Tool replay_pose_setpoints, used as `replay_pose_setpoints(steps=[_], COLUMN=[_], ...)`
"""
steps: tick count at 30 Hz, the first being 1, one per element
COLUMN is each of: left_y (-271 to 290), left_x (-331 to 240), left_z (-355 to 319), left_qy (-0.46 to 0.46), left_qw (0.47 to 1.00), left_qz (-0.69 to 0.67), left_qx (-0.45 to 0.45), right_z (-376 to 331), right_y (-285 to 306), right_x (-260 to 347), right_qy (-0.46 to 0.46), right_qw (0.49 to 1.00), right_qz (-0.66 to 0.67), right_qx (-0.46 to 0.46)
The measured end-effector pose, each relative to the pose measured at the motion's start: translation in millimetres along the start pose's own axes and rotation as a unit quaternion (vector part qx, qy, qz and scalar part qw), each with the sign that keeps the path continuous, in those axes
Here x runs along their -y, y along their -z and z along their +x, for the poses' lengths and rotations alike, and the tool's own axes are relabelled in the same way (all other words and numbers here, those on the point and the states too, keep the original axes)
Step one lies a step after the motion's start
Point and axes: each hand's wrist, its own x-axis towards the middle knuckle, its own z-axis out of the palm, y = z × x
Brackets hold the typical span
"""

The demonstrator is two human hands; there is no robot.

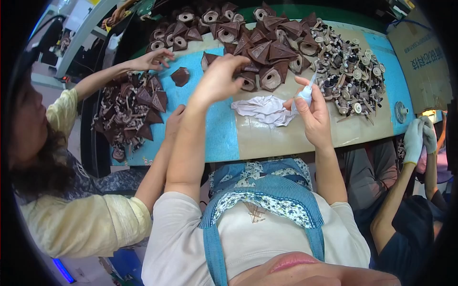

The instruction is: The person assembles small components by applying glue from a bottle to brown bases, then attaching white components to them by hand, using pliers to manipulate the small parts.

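- We are wearing a blue apron (267, 183), and it is hanging just off the front edge of the bench (222, 138).
- Beyond the bench's right front corner, a co-worker's gloved hands (413, 143) are coming close together.
- A co-worker's near hand (175, 117) is reaching over the front edge, left of our forearm; we cannot tell what its fingers are doing.
- A mixed heap (129, 112) of brown and pale parts is covering the bench's left end.
- A white wad (267, 110), crumpled, is lying in the middle, back from the front edge.
- Our right hand (313, 117) is holding a bottle (304, 97) beside the wad, thumb and fingers clamping on it, its thin nozzle pointing up and away from us.
- A grey disc (400, 112) is resting near the bench's right edge.
- Our left hand (220, 78) is reaching over the bench, thumb and forefinger standing apart at the brown pieces (272, 50); we cannot tell whether it is touching them.
- One lone piece (180, 76) is lying to its left, near the co-worker's far hand (155, 60), whose fingers are spreading.
- The brown pieces are spreading from mid-bench toward the far edge, some showing round holes.
- Right of them, a small-parts pile (353, 71) is stretching toward the right end.
- A carton (420, 52) is standing at the far right corner.
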Motion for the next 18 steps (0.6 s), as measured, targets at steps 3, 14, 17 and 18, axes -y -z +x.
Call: replay_pose_setpoints(steps=[3,14,17,18], left_y=[-39,-15,-12,-16], left_x=[-17,-49,-32,-26], left_z=[-19,-88,-98,-99], left_qy=[0.023,0.08,0.074,0.065], left_qw=[0.995,0.988,0.996,0.997], left_qz=[0.026,0.014,0.01,-0.003], left_qx=[-0.09,-0.129,-0.055,-0.039], right_z=[-22,-61,-55,-52], right_y=[0,-12,-21,-24], right_x=[7,6,-6,-6], right_qy=[-0.014,-0.023,-0.045,-0.054], right_qw=[1.0,1.0,0.999,0.998], right_qz=[-0.002,-0.003,0.013,0.009], right_qx=[-0.004,-0.021,-0.005,-0.007])
